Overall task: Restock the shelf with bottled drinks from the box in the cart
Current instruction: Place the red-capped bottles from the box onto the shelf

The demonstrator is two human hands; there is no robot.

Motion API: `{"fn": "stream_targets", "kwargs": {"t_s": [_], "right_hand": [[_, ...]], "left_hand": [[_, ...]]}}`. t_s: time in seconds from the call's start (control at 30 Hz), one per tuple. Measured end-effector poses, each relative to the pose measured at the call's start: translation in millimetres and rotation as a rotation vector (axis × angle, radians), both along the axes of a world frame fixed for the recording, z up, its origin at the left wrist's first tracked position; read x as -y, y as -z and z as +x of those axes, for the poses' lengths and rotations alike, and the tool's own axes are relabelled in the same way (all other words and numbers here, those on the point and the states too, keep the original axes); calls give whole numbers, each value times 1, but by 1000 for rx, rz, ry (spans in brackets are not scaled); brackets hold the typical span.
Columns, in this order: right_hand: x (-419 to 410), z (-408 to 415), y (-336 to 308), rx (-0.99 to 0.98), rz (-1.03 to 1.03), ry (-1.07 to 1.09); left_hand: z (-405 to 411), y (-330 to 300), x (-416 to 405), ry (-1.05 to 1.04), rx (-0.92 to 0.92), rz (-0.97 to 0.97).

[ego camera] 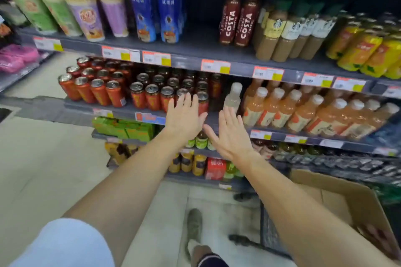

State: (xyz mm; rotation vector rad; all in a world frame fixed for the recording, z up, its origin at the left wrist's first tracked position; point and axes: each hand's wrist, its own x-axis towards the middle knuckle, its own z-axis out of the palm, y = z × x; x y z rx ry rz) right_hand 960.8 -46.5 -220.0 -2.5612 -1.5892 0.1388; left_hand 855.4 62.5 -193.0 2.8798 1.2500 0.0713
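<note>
Two flat hands, left hand and right hand, flank clear plastic bottle.

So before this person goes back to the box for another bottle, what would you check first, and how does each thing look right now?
1. Left hand free: ok, fingers straight, holding nothing.
2. Right hand free: ok, open too.
3. Clear bottle upright on the shelf: ok.
4. Room left beside it: ok, a gap between the red cans and the orange bottles.
5. Cardboard box within reach: ok, low on the right.
6. Bottles left in the box: cannot tell.
</note>
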Motion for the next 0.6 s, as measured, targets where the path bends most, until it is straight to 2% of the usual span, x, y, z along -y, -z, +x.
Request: {"fn": "stream_targets", "kwargs": {"t_s": [0.2,0.37,0.6], "right_hand": [[119,-39,60,-95,-192,102],[206,-37,79,-178,-344,234],[322,8,90,-249,-304,429]], "left_hand": [[-35,80,101,40,-82,-164],[-21,103,172,127,-156,-248],[50,104,267,339,-235,-233]]}}
